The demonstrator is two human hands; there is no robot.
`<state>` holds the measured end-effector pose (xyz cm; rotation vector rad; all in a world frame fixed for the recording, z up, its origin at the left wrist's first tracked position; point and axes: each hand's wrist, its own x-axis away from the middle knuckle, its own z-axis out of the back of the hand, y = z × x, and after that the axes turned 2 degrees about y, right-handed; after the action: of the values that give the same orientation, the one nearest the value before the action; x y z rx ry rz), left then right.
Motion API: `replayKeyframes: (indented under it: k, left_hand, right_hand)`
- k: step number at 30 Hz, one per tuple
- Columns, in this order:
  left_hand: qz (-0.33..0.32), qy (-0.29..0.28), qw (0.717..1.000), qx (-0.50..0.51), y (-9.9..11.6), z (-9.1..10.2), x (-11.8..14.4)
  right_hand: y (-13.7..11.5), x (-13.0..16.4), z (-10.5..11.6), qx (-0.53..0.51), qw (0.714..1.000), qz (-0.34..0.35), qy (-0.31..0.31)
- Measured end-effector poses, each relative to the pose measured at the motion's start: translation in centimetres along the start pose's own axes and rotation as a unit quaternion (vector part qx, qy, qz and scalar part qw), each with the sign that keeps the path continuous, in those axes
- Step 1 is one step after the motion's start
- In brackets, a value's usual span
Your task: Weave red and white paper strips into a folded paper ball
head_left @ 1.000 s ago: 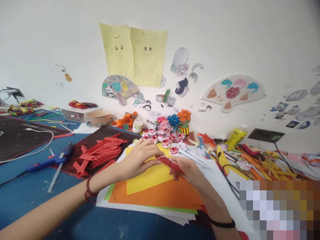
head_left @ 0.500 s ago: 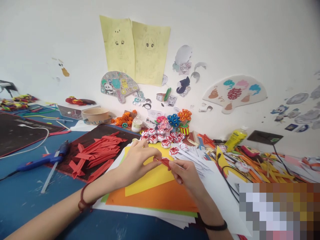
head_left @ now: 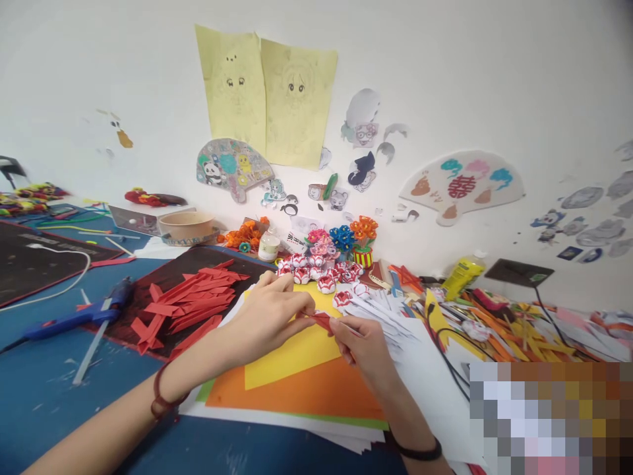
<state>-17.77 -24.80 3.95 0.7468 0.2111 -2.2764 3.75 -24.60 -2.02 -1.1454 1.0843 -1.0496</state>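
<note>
Between my two hands is a small folded red paper piece [head_left: 324, 320], pinched at both ends above the sheets of coloured paper. My left hand [head_left: 271, 313] has thumb and fingers closed on its left end. The right end sits between the thumb and curled fingers of my right hand [head_left: 363, 344]. Below lie a yellow sheet [head_left: 277, 363] and an orange sheet [head_left: 291, 392]. Just beyond my hands stand several red-and-white folded paper flowers [head_left: 326, 284]. A pile of folded red paper strips [head_left: 198, 297] rests left of my left hand.
A blue glue gun [head_left: 74, 323] with a glue stick lies at the left. White paper strips [head_left: 383, 323] and a heap of coloured strips [head_left: 514, 330] spread to the right. A round bowl [head_left: 185, 227], a yellow bottle [head_left: 462, 277] and craft flowers [head_left: 341, 241] stand along the wall.
The view has shifted slightly. Both hands still pinch the red paper piece, with the left fingertips drawn slightly closer to the right hand.
</note>
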Motion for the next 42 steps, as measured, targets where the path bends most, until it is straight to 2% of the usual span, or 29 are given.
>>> replayKeyframes:
  k: [3, 7, 11, 15, 18, 21, 26, 30, 34, 36, 39, 42]
  left_hand:
    - [-0.008, -0.005, 1.000, -0.006, -0.1, 0.0, -0.1]
    - [-0.034, -0.011, 0.999, -0.001, -0.1, 0.0, -0.2]
    - [-0.045, 0.019, 0.998, -0.032, 0.0, -0.4, 0.1]
    - [-0.091, 0.044, 0.992, -0.070, -0.2, -0.8, 0.5]
    - [-0.138, 0.059, 0.984, -0.092, -0.6, -0.5, 0.6]
    - [-0.151, 0.091, 0.980, -0.093, -0.6, -0.1, 0.7]
    - [-0.180, 0.111, 0.976, -0.058, 0.7, -0.3, 0.8]
    - [-0.168, 0.094, 0.981, -0.012, 1.5, -1.2, 0.9]
    - [-0.148, 0.074, 0.985, 0.054, 1.0, -2.0, 0.8]
    - [-0.149, 0.078, 0.984, 0.067, 0.6, -2.3, 0.7]
    - [-0.161, 0.081, 0.981, 0.072, 0.7, -3.0, 0.8]
    - [-0.168, 0.076, 0.977, 0.109, 1.6, -3.7, 1.1]
  right_hand:
    - [0.1, 0.0, 0.1, 0.017, 1.000, 0.009, -0.001]
    - [0.2, 0.0, 0.3, -0.016, 1.000, 0.006, 0.002]
    - [-0.2, 0.0, 0.3, -0.040, 0.999, 0.002, 0.017]
    - [-0.6, -0.1, 0.5, -0.128, 0.992, -0.017, 0.011]
    - [-0.6, -0.1, 0.7, -0.198, 0.979, -0.039, -0.022]
    - [-0.5, -0.1, 0.7, -0.254, 0.964, -0.053, -0.053]
    - [-0.5, 0.1, 0.2, -0.333, 0.940, -0.059, -0.057]
    - [-0.4, 0.1, -0.1, -0.378, 0.919, -0.078, -0.084]
    - [0.0, 0.3, -0.4, -0.448, 0.881, -0.098, -0.117]
    - [0.2, 0.5, -0.6, -0.466, 0.871, -0.097, -0.123]
    - [0.4, 0.7, -1.0, -0.469, 0.871, -0.092, -0.113]
    - [0.6, 0.5, -1.4, -0.419, 0.900, -0.094, -0.079]
